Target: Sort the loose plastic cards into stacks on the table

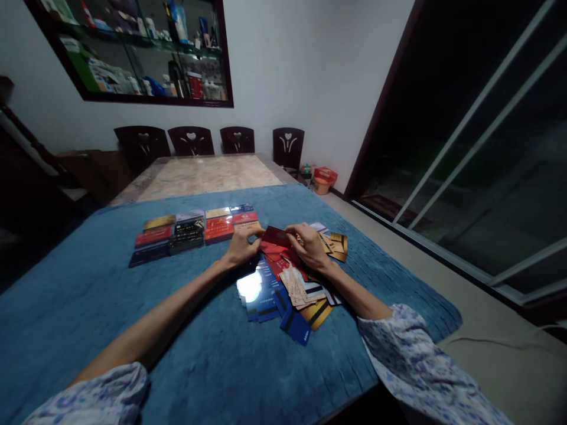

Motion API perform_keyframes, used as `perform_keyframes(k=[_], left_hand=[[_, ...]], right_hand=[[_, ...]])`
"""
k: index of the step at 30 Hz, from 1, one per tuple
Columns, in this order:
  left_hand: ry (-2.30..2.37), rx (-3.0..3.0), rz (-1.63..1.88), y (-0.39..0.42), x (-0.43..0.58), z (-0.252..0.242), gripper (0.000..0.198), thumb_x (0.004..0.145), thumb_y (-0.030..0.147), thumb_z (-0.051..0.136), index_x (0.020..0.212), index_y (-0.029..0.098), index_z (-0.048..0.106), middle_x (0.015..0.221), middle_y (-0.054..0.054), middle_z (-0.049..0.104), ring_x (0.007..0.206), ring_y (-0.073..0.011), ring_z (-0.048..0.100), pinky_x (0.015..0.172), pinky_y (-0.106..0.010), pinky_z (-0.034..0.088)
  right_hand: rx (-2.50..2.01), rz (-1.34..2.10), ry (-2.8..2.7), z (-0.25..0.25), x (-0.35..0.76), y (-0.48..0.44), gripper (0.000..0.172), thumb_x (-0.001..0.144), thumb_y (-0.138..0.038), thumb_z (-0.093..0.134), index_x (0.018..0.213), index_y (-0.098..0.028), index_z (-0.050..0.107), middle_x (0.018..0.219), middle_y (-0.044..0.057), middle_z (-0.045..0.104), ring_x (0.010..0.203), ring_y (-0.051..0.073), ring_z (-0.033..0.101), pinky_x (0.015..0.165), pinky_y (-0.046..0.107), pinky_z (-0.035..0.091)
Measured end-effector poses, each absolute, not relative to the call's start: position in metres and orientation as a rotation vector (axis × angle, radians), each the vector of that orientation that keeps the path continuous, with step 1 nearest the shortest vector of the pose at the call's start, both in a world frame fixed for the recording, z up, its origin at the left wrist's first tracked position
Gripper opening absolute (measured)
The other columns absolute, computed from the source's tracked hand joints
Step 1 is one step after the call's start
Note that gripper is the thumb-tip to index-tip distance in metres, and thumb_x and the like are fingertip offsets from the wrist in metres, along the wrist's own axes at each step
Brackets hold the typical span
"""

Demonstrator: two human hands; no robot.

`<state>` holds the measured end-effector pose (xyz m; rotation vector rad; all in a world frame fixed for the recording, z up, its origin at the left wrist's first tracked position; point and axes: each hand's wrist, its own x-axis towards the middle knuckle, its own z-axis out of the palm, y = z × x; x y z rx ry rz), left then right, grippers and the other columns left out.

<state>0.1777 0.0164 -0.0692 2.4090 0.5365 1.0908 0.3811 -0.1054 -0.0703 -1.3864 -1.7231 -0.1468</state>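
Observation:
A dark red card (277, 236) is held level between my two hands, over a loose pile of cards. My left hand (241, 247) pinches its left end between thumb and fingers. At its right end, my right hand (309, 245) grips it the same way. Beneath lie red cards (277, 262), beige cards (295, 284), blue cards (292, 319) and gold cards (318, 313), fanned and overlapping. More gold cards (339, 245) stick out beyond my right hand. Left of my hands, several cards are laid in neat overlapping columns, among them black cards (189, 230) and red cards (218, 227).
A blue cloth (199, 336) covers the near part of the long table, whose marbled top (208, 171) shows at the far end. Several dark chairs (287, 144) stand behind it. To the right are a glass sliding door (482, 177) and an orange bucket (322, 186) on the floor.

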Motion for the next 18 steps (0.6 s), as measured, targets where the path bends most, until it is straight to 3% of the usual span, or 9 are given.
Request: perform_keyframes(k=[4,10,18], left_hand=[[0.556,2.42,1.105,0.0121,0.1769,-0.0677,0.039,0.071,0.007,0.051,0.1,0.018,0.073,0.088,-0.002,0.077,0.085,-0.0191,0.072,0.09,-0.036,0.057],[0.482,2.449,1.116,0.0069,0.1773,-0.0665,0.028,0.081,0.017,0.059,0.109,0.018,0.067,0.093,-0.004,0.075,0.093,-0.0209,0.071,0.095,-0.04,0.053],[0.44,2.619,0.968,0.006,0.18,-0.0723,0.035,0.077,0.01,0.061,0.111,0.019,0.064,0.103,-0.007,0.07,0.098,-0.0221,0.066,0.093,-0.038,0.052]], right_hand=[[-1.488,-0.196,-1.813,-0.0648,0.3819,-0.1088,0.024,0.099,-0.026,0.048,0.103,-0.02,0.071,0.094,0.009,0.072,0.088,0.023,0.058,0.083,0.036,0.043],[-1.595,-0.242,-1.894,-0.0624,0.3815,-0.1091,0.025,0.102,-0.026,0.047,0.107,-0.021,0.071,0.097,0.01,0.071,0.092,0.023,0.056,0.083,0.035,0.041],[-1.606,-0.243,-1.932,-0.0642,0.3816,-0.1083,0.023,0.101,-0.025,0.049,0.108,-0.02,0.07,0.098,0.009,0.072,0.094,0.023,0.056,0.083,0.034,0.04]])
